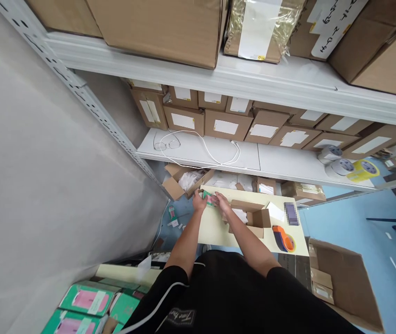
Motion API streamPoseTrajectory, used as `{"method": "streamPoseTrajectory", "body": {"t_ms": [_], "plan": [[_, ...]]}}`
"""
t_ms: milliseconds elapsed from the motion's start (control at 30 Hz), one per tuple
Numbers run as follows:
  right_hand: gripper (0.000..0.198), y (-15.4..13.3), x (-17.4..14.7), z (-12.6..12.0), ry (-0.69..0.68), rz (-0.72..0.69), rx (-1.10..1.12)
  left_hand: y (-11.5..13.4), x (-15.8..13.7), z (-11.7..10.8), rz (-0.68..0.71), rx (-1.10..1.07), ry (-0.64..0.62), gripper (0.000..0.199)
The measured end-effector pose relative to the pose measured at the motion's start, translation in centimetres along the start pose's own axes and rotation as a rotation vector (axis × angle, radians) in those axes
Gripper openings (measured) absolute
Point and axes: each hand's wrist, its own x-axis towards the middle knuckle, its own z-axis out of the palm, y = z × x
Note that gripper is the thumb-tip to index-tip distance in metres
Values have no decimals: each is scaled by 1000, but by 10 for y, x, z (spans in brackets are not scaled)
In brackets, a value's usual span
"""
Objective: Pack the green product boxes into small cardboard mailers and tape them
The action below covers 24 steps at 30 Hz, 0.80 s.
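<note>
Both hands meet over the left end of a pale yellow table [215, 231]. Between them is a small green and pink box [209, 198]. My left hand [199, 201] is closed around the box's left end. On the other side, my right hand [222, 203] has its fingers bent against the box's right end. Just right of that hand stands an open cardboard box [258, 218] with white papers [240, 215] inside. Farther right lie a white sheet [276, 211], a blurred dark phone-like object [291, 213] and an orange tape dispenser [283, 239].
Shelves ahead hold several labelled cartons [226, 124], a white cable [205, 144], glasses [167, 144] and tape rolls [339, 168]. An open carton [175, 188] sits beyond my left hand. Green boxes [87, 299] are stacked lower left; a large open carton [347, 278] stands right.
</note>
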Motion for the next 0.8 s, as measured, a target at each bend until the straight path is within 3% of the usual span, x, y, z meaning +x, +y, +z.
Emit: {"method": "streamPoseTrajectory", "body": {"t_ms": [167, 267, 400, 567, 700, 800], "plan": [[54, -13, -9, -19, 135, -148, -137, 1, -10, -38, 66, -199, 106, 68], [69, -17, -17, -33, 205, -165, -166, 1, -18, -64, 120, -417, 143, 64], [83, -26, -38, -50, 166, -132, -101, 5, -32, -78, 177, -836, 43, 69], [57, -38, -71, -80, 66, -249, 86, 25, -60, -42, 239, -1015, -134, 76], [59, -27, -94, -126, 225, -333, 142, 44, -83, 8, 237, -934, -258, 79], [62, -5, -107, -164, 339, -382, 55, 53, -97, 44, 250, -811, -342, 77]]}}
